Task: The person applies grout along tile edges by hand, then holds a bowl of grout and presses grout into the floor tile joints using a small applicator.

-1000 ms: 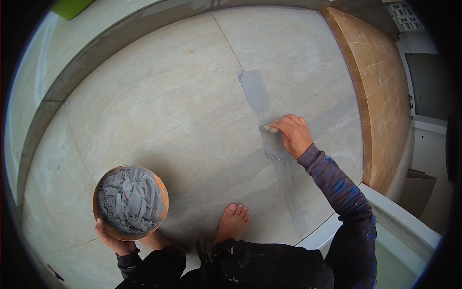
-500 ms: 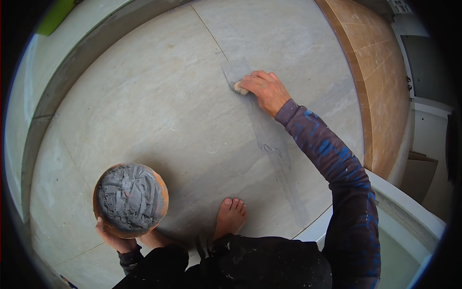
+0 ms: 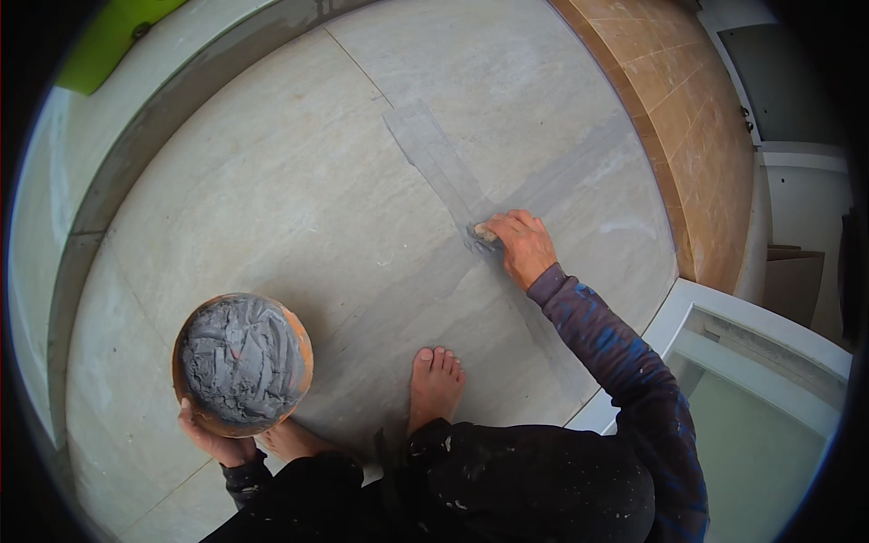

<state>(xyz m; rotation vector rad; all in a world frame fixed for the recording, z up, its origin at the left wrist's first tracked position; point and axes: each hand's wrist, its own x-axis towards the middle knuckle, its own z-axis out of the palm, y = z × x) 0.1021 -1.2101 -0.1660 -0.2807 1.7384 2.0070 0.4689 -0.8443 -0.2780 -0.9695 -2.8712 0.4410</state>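
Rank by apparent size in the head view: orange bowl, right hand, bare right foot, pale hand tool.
1. Orange bowl, clearly largest.
2. Right hand and bare right foot: too alike to rank.
3. Pale hand tool: smallest visible area, partly covered.

The pale grey tiled floor was crossed by thin joints; along one, a strip of darker grey paste was spread, and bare feet were planted nearby.

Green object: upper left, partly cut off, perhaps a container
Tan tiled ledge: along the upper right
White-framed glass panel: lower right
Brown boards: far right, above the glass panel
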